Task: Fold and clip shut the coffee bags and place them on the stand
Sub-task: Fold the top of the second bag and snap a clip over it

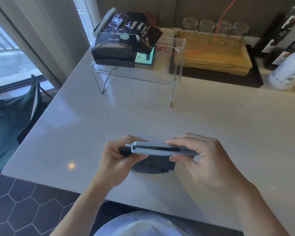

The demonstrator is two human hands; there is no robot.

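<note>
A dark coffee bag (154, 165) stands on the white counter near its front edge. A long pale blue clip (160, 149) lies across the bag's folded top. My left hand (117, 156) pinches the left end of the folded top and the clip. My right hand (199, 154) grips the clip's right half between thumb and fingers. Farther back, a clear acrylic stand (174, 72) holds a clipped black coffee bag (115, 50) at its left end. Two more dark bags (140, 29) lean behind that one, one with a white clip (103, 20).
A phone with a lit screen (145, 59) lies under the stand. Behind, a wooden tray (215, 57) on a black mat carries several upturned glasses (215, 28). A white bottle (289, 70) stands far right. An orange cable (216, 33) hangs over the tray. A green chair (14, 116) sits left of the counter.
</note>
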